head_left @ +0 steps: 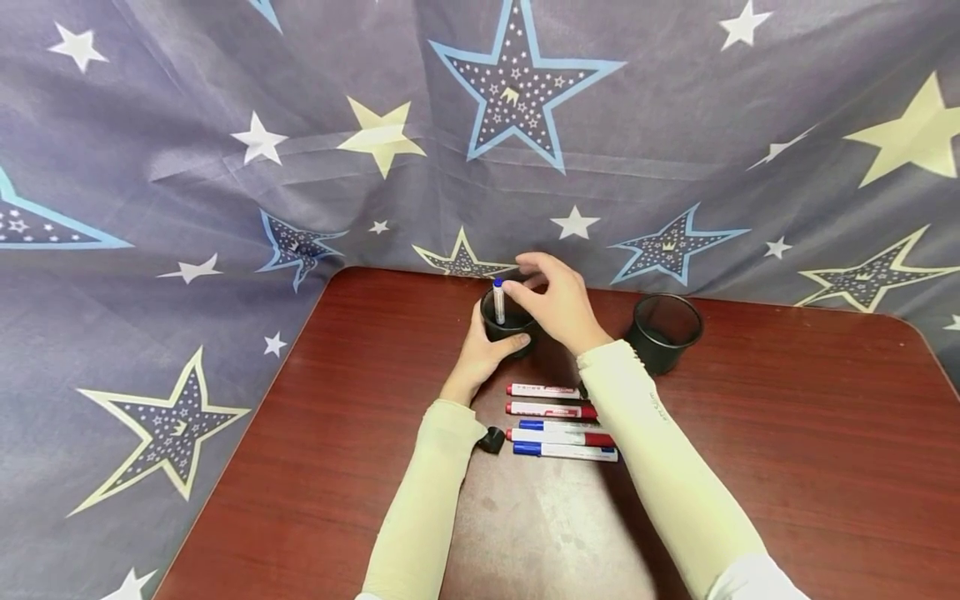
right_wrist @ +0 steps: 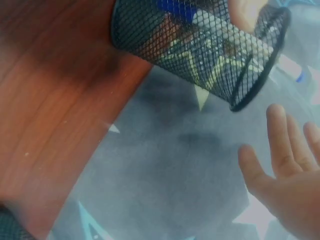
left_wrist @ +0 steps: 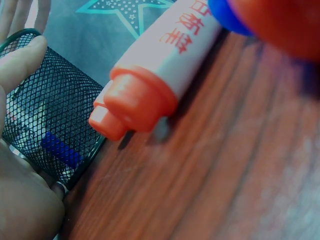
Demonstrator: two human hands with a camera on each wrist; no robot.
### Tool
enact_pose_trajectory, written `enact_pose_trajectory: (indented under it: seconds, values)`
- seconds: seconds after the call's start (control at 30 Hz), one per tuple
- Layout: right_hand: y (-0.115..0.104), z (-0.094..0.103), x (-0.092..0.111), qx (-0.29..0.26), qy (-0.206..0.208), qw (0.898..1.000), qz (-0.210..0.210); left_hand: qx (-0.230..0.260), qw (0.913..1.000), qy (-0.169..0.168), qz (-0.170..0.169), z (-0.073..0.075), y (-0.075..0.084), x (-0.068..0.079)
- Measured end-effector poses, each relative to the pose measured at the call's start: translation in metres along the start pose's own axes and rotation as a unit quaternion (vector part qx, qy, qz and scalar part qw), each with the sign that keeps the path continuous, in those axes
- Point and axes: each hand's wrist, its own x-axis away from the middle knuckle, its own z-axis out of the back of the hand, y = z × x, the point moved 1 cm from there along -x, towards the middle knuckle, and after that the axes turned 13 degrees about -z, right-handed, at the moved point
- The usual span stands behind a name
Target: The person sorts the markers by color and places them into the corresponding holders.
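My left hand (head_left: 480,354) grips a black mesh pen cup (left_wrist: 65,85) from its near left side, the thumb across the front wall. One whiteboard marker (head_left: 499,305) with a white barrel stands in that cup, its blue top end above the rim. In the right wrist view a blue part also shows through the mesh near the cup's bottom. Beside the rim is my right hand (right_wrist: 287,175), fingers spread and apart from the cup and marker, holding nothing. Several whiteboard markers, such as a red-capped marker (head_left: 543,409) and a blue-capped marker (head_left: 566,451), lie in a stack of rows nearer me.
A second black mesh cup (head_left: 656,354) stands to the right of my right wrist. The reddish-brown wooden table (head_left: 315,433) ends at a star-patterned cloth (head_left: 300,167) behind and to the left. My right forearm passes over the right ends of some markers.
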Motion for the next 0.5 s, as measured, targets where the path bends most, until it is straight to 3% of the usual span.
enact_pose_trajectory:
  seconds: [0.33,0.5]
  values:
    - [0.016,0.016,0.026,-0.011,0.010,1.000,-0.011,-0.015,0.9991,0.000,0.041,0.003,0.001,0.001]
    - [0.026,0.020,0.036,-0.006,0.009,1.000,-0.024,-0.012,0.9991,-0.004,0.041,0.002,0.002,0.000]
